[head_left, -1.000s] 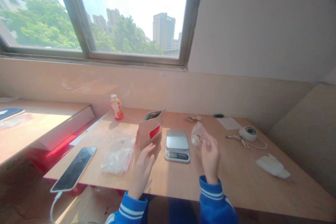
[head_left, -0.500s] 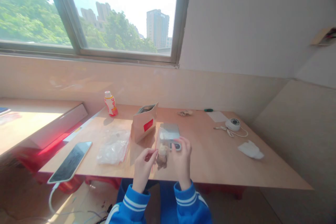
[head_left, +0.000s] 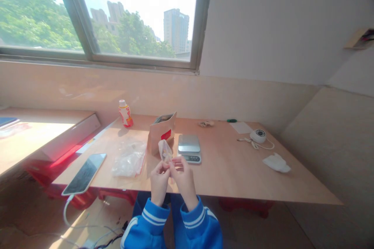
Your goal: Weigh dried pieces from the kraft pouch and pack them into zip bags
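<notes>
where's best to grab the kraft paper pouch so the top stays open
Grip the kraft paper pouch low on its body, coming from the near side, with the thumb on the front face below the red label and fingers behind. It stands upright with its mouth open at the top, so a lower hold should leave the mouth open. The digital scale sits close on its right, which makes that side tighter.

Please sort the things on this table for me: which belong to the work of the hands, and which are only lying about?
Seem part of the work: left hand, right hand, small bag pinched between them, scale, paper pouch, larger plastic bag.
Seem just lying about: bottle, phone, white cloth, round device.
</notes>
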{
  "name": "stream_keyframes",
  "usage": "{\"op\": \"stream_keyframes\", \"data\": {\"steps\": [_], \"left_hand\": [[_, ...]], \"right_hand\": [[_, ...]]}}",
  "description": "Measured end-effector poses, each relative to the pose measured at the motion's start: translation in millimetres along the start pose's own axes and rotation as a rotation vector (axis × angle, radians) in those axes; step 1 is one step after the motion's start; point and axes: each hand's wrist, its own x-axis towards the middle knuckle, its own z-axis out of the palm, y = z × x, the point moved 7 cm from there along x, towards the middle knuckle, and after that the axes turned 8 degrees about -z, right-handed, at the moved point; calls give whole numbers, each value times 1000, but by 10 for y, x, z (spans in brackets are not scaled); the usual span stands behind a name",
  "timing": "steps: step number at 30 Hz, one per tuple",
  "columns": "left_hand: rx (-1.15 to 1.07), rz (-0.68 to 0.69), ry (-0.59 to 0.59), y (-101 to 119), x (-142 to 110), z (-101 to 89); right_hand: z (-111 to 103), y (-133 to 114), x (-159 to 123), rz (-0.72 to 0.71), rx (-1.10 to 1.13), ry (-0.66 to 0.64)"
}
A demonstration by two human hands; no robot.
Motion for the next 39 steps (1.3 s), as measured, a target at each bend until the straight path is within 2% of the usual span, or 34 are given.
{"op": "stream_keyframes", "data": {"steps": [3, 6, 10, 12, 14, 17, 21, 24, 28, 30, 33, 37, 39], "left_hand": [[81, 31, -1, 12, -21, 66], [135, 58, -54, 45, -44, 135], [125, 70, -256, 95, -83, 258], [115, 63, -317, 105, -98, 286], [137, 61, -276, 111, -87, 251], [236, 83, -149, 144, -56, 164], [368, 139, -77, 245, -52, 120], [368, 143, -155, 285, -97, 158], [367, 130, -272, 273, -195, 199], [355, 126, -299, 240, -209, 195], [231, 122, -305, 133, -123, 163], [35, 21, -249, -221, 133, 106], [-16, -49, -326, -421, 221, 169]], "right_hand": [[-37, 17, -10, 35, -24, 15], [-94, 7, -5, 30, -40, 6], [-207, 17, 37, 15, -38, 26], [-236, 30, 53, 13, -25, 11], [-229, 20, 57, -6, -13, -36], [-188, -29, 39, -42, -10, -106], [-165, -71, 16, -50, -55, -111], [-265, -27, 40, -16, -98, -22], [-654, 64, 140, 20, -181, 242], [-830, 89, 206, 33, -185, 322], [-948, 69, 311, 30, -177, 328], [-861, 44, 429, 6, -124, 229], [-745, 107, 485, 39, -72, 134]]}}
